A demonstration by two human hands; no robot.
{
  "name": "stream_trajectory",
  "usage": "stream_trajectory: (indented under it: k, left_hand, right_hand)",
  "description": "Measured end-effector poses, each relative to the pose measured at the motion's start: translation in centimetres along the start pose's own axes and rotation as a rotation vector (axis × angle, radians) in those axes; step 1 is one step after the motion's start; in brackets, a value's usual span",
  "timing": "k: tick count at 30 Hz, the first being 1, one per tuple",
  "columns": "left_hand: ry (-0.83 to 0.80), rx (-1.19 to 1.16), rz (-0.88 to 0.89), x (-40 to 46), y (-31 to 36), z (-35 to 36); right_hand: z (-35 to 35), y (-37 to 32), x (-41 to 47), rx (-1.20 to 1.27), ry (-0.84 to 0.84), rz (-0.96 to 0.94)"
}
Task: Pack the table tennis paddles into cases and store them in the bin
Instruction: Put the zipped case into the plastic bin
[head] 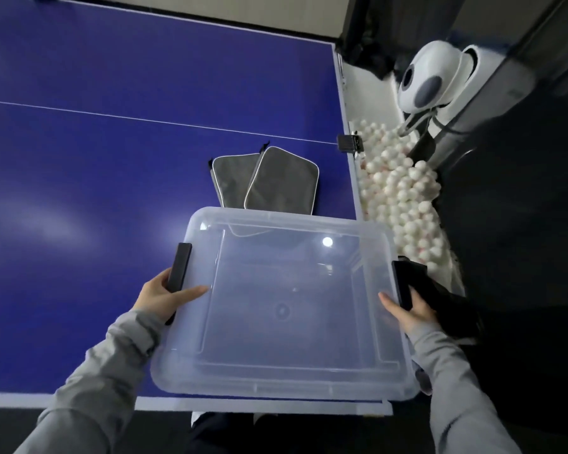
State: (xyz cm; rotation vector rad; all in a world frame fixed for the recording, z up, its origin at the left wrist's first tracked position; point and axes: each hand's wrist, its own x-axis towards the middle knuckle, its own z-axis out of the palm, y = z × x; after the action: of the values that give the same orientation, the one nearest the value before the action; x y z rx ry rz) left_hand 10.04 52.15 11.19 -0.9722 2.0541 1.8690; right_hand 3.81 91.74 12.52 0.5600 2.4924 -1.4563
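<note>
Clear bin on blue table

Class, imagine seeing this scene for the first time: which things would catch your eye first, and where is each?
The clear plastic bin, gripped at its dark side latches by the left hand and right hand, fills the foreground over the blue table. Behind it lie two grey paddle cases, overlapping. A heap of white balls sits right of the table.
</note>
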Motion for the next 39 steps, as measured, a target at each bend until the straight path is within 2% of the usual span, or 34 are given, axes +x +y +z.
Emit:
stream_trajectory:
  k: [5, 13, 20, 23, 29, 34, 39]
  left_hand:
    - [-0.092, -0.084, -0.059, -0.1, 0.1, -0.4]
    - [-0.127, -0.132, -0.081, 0.0, 0.0, -0.5]
    - [-0.142, -0.234, -0.116, 0.6, -0.8, -1.4]
    - [-0.124, -0.183, -0.085, 1.1, -1.1, -1.8]
    - [-0.217, -0.211, -0.133, 2.1, -1.4, -2.7]
    - [-0.261, -0.217, -0.079, 2.1, -1.2, -2.8]
    - [-0.197, -0.173, -0.013, 2.1, -1.6, -2.9]
  right_hand:
    - [-0.5, 0.2, 0.3, 0.083, -0.088, 0.015]
    - [-0.9, 1.2, 1.0, 0.247, -0.176, 0.086]
    - [-0.8, 2.1, 1.7, 0.278, -0.163, 0.098]
    - [-0.8, 2.3, 2.1, 0.279, -0.168, 0.108]
    - [-1.9, 2.9, 2.2, 0.355, -0.242, 0.152]
    - [-2.3, 2.8, 1.8, 0.261, -0.247, 0.098]
    - [-2.5, 2.7, 1.3, 0.190, -0.173, -0.030]
